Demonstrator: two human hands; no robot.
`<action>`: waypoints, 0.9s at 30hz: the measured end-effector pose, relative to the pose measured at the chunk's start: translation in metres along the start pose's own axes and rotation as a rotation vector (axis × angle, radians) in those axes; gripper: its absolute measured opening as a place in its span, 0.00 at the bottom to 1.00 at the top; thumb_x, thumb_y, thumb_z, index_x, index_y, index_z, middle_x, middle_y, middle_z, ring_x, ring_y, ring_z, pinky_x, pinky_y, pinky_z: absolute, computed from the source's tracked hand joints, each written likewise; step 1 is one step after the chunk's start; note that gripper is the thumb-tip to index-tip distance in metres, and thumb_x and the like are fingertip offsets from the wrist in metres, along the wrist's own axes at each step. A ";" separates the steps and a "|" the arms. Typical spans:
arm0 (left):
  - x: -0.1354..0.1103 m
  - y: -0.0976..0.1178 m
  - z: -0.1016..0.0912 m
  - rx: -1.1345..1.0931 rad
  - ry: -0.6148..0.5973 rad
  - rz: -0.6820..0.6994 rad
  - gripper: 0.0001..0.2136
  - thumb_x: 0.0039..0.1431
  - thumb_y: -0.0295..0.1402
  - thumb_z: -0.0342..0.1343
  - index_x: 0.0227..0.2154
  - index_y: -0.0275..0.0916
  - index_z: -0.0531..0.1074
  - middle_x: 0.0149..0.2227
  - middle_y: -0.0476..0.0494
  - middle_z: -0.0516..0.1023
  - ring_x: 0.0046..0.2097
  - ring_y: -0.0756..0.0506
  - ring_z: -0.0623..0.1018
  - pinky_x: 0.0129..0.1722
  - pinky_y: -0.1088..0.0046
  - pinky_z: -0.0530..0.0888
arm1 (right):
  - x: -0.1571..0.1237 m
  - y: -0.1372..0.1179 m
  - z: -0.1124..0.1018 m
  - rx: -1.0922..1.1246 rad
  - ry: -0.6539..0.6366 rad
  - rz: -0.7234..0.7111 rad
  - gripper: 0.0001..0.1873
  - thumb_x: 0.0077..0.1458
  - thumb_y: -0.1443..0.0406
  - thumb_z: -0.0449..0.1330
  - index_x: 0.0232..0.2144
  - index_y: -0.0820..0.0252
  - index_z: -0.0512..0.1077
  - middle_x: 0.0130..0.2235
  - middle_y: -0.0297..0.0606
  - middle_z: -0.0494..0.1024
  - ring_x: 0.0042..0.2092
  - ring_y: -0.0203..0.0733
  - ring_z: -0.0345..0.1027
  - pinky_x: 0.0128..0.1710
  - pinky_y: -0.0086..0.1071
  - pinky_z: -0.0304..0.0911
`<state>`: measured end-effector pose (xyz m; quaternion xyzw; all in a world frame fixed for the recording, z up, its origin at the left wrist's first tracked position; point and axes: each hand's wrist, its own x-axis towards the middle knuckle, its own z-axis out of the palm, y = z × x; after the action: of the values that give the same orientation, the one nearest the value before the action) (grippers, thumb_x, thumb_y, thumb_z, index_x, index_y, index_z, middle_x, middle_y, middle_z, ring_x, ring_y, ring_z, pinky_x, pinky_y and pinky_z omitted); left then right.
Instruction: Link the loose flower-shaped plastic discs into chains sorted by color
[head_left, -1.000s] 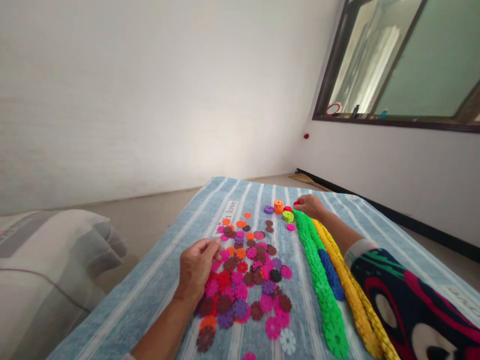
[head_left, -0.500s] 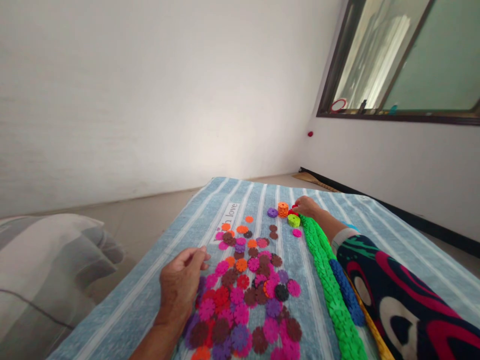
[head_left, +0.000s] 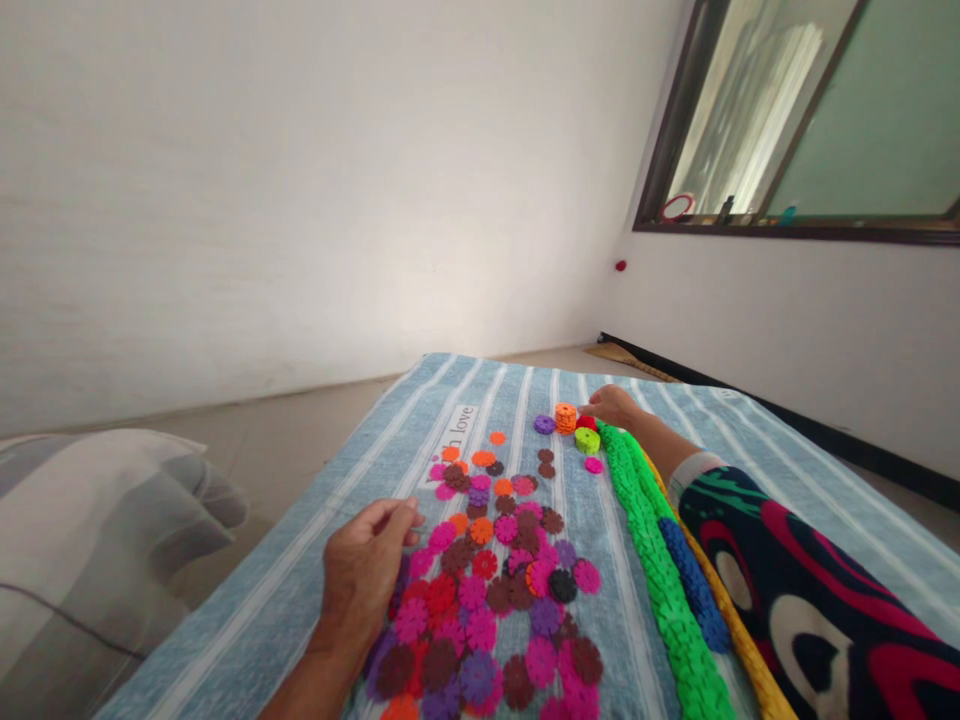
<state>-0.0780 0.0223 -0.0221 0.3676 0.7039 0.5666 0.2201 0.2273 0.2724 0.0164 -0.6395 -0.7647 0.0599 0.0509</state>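
My left hand (head_left: 371, 560) is closed at the left edge of a loose spread of flower-shaped plastic discs (head_left: 480, 590) in pink, brown, purple, orange and red. Its thumb and fingers are pressed together; anything between them is hidden. Farther off, my right hand (head_left: 615, 405) has its bent fingers close together by an orange disc stack (head_left: 566, 419) and a small red stack (head_left: 586, 423). Whether it grips a disc is too small to tell. Close by are a purple stack (head_left: 544, 425), a lime-green stack (head_left: 587, 439) and a single pink disc (head_left: 594, 465).
Long green chains of joined discs (head_left: 656, 570) run along the right, with a blue chain (head_left: 697, 590) and a yellow chain (head_left: 739, 640) under my right arm. A striped blue cloth (head_left: 300, 560) covers the table. Sheer fabric (head_left: 97, 540) lies at the left.
My right hand has shifted slightly back and left, so the red stack shows more plainly. The yellow chain is more exposed beside my sleeve. My left hand has barely moved.
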 end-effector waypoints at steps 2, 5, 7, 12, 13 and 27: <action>0.000 0.000 0.000 0.013 -0.007 0.002 0.14 0.46 0.45 0.56 0.23 0.38 0.75 0.19 0.49 0.76 0.25 0.46 0.73 0.29 0.71 0.67 | -0.004 -0.001 -0.009 0.008 0.036 -0.002 0.14 0.64 0.59 0.58 0.48 0.61 0.70 0.48 0.41 0.73 0.44 0.44 0.71 0.42 0.41 0.69; 0.000 -0.001 0.002 -0.004 -0.015 0.022 0.14 0.46 0.44 0.56 0.22 0.37 0.75 0.20 0.49 0.77 0.25 0.46 0.74 0.29 0.71 0.67 | -0.015 -0.006 -0.018 0.016 0.082 -0.024 0.14 0.63 0.59 0.58 0.47 0.62 0.70 0.48 0.41 0.73 0.44 0.44 0.71 0.42 0.41 0.69; 0.000 -0.001 0.003 -0.022 -0.017 0.038 0.14 0.46 0.44 0.56 0.22 0.37 0.75 0.21 0.48 0.77 0.25 0.46 0.74 0.29 0.71 0.68 | -0.027 -0.013 -0.019 0.023 0.100 -0.071 0.14 0.64 0.59 0.58 0.46 0.62 0.71 0.46 0.41 0.73 0.43 0.44 0.71 0.42 0.41 0.69; -0.003 0.000 0.004 -0.047 -0.019 0.062 0.13 0.46 0.43 0.55 0.22 0.37 0.74 0.22 0.47 0.78 0.24 0.46 0.75 0.28 0.72 0.70 | -0.075 -0.047 -0.005 0.062 0.086 -0.317 0.11 0.62 0.60 0.58 0.39 0.62 0.74 0.41 0.38 0.76 0.41 0.42 0.70 0.42 0.38 0.66; -0.003 0.000 0.004 -0.047 -0.021 0.066 0.13 0.45 0.42 0.55 0.22 0.37 0.74 0.22 0.47 0.79 0.25 0.46 0.75 0.28 0.72 0.71 | -0.087 -0.056 0.000 0.072 0.072 -0.380 0.09 0.61 0.61 0.59 0.37 0.62 0.75 0.39 0.38 0.76 0.41 0.42 0.70 0.41 0.36 0.65; 0.002 -0.013 0.007 0.035 -0.101 0.164 0.12 0.45 0.41 0.53 0.25 0.37 0.75 0.21 0.49 0.76 0.28 0.45 0.77 0.31 0.72 0.70 | -0.191 -0.122 0.044 0.004 -0.011 -0.751 0.07 0.57 0.61 0.61 0.35 0.60 0.74 0.42 0.42 0.72 0.44 0.45 0.65 0.43 0.36 0.59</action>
<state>-0.0778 0.0273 -0.0358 0.4556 0.6694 0.5510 0.2016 0.1359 0.0621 -0.0079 -0.3143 -0.9461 0.0421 0.0665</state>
